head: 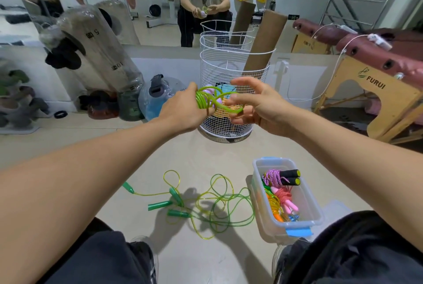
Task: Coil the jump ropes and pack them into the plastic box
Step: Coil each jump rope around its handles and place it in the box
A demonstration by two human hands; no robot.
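My left hand (183, 109) grips a tight coil of light green jump rope (203, 99) with purple handles, held up at chest height. One strand of that rope runs right to my right hand (256, 105), which pinches it between thumb and fingers while the other fingers spread. On the floor below lie loose green jump ropes (217, 208) with green handles, tangled in loops. To their right stands the clear plastic box (307, 203), lid off, holding several coiled ropes: purple with black handles, pink, orange.
A white wire basket (229, 73) with a cardboard tube (263, 43) stands just behind my hands. A massage table (377, 91) is at right, wrapped weight plates and dumbbells at left, a mirror on the wall. My knees frame the bottom edge.
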